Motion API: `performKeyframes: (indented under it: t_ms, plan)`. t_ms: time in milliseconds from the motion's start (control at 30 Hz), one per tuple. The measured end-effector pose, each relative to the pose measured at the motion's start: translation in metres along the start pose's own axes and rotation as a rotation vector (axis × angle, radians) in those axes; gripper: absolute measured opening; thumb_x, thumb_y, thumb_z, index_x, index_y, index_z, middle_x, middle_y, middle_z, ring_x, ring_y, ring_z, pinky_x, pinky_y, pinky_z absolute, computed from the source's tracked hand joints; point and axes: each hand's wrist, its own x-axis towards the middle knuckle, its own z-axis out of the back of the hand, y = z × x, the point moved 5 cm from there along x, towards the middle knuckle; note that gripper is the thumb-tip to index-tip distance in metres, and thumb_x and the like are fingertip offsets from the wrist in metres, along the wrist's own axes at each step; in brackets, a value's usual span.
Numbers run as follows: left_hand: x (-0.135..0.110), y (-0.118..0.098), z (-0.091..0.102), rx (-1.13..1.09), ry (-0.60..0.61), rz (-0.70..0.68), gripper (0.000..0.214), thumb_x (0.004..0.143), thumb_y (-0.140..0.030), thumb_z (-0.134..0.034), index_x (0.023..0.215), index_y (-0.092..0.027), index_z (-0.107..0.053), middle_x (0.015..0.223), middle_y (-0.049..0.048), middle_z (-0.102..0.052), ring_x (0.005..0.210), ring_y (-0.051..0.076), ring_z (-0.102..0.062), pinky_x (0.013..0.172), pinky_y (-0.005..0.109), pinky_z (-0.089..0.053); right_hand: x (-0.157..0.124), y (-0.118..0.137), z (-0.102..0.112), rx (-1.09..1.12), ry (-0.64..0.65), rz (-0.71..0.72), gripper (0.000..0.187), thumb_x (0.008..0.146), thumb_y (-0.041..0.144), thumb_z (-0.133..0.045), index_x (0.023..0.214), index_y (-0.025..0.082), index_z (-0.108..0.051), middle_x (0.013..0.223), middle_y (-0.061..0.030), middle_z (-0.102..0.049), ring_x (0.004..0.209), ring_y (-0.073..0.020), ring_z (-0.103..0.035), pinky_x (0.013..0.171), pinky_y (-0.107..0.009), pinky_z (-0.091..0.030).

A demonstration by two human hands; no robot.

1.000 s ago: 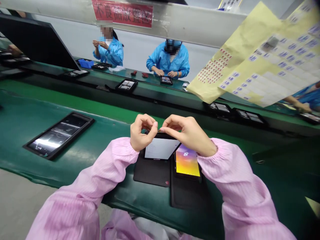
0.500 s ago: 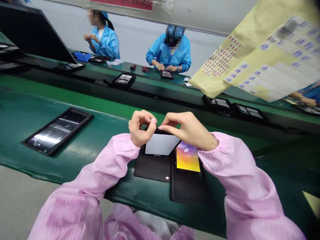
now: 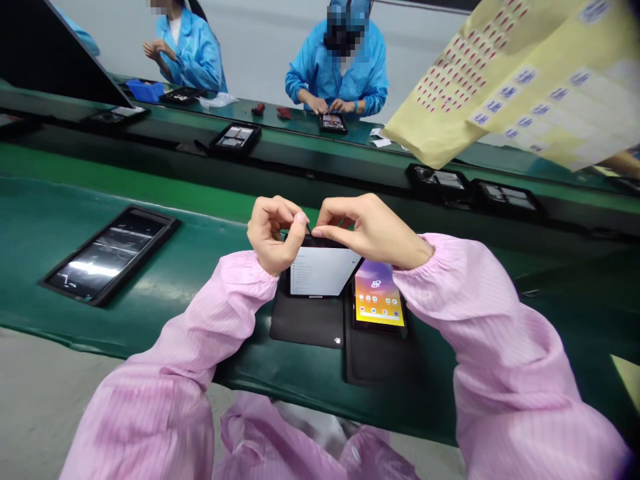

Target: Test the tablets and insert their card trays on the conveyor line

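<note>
My left hand [image 3: 275, 235] is closed, thumb and forefinger pinched at a thin black strip [image 3: 309, 229]. My right hand [image 3: 367, 230] is pinched too, its fingertips at the strip's lower end by the top edge of a tablet; what it grips is hidden. That tablet [image 3: 320, 272] leans tilted below both hands, its lit screen showing a white list. A black pad [image 3: 305, 323] lies under its lower edge. Beside it, under my right wrist, a second tablet [image 3: 379, 303] shows a purple-and-yellow home screen. It lies on another dark pad [image 3: 377, 363].
A dark-screened device [image 3: 110, 257] lies at left on the green bench [image 3: 215, 220]. Beyond, several devices in black trays [image 3: 235, 138] sit along a dark line. Two co-workers in blue [image 3: 345, 73] work opposite. A yellow sheet [image 3: 460, 87] hangs at upper right; a black panel [image 3: 55, 53] stands upper left.
The view has shifted, so the hands and tablets appear slightly higher. App icons now show on the second tablet's screen. My hands keep the same pinched pose over the leaning tablet.
</note>
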Motion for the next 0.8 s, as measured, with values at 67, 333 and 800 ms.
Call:
performKeyframes:
  t_ms: [67, 333, 800]
  plan:
    - [0.001, 0.001, 0.0, 0.026, 0.009, 0.018, 0.027, 0.089, -0.038, -0.058, 0.083, -0.024, -0.036, 0.067, -0.004, -0.05, 0.052, 0.008, -0.052, 0.045, 0.022, -0.042, 0.0, -0.002, -0.001, 0.012, 0.002, -0.003, 0.021, 0.087, 0.031, -0.062, 0.07, 0.017, -0.059, 0.066, 0.0031, -0.06, 0.061, -0.0096, -0.05, 0.062, -0.024, -0.037]
    - [-0.005, 0.022, 0.002, -0.145, 0.071, 0.264, 0.028, 0.087, -0.049, -0.057, 0.092, -0.025, -0.043, 0.078, -0.0033, -0.062, 0.053, 0.009, -0.058, 0.05, 0.025, -0.046, -0.004, -0.018, 0.009, 0.154, -0.126, -0.088, 0.026, 0.081, 0.039, -0.07, 0.094, 0.016, -0.066, 0.089, -0.0025, -0.07, 0.079, -0.0147, -0.064, 0.073, -0.027, -0.049]
    - [-0.093, 0.169, -0.002, -0.005, -0.067, 1.286, 0.068, 0.084, -0.076, -0.032, 0.09, -0.014, -0.061, 0.069, 0.0072, -0.067, 0.066, 0.021, -0.067, 0.06, 0.029, -0.049, -0.217, -0.161, -0.05, -0.307, -0.467, -0.587, 0.045, 0.097, 0.048, -0.037, 0.121, 0.019, -0.061, 0.135, -0.0119, -0.058, 0.13, -0.0282, -0.049, 0.111, -0.056, -0.035]
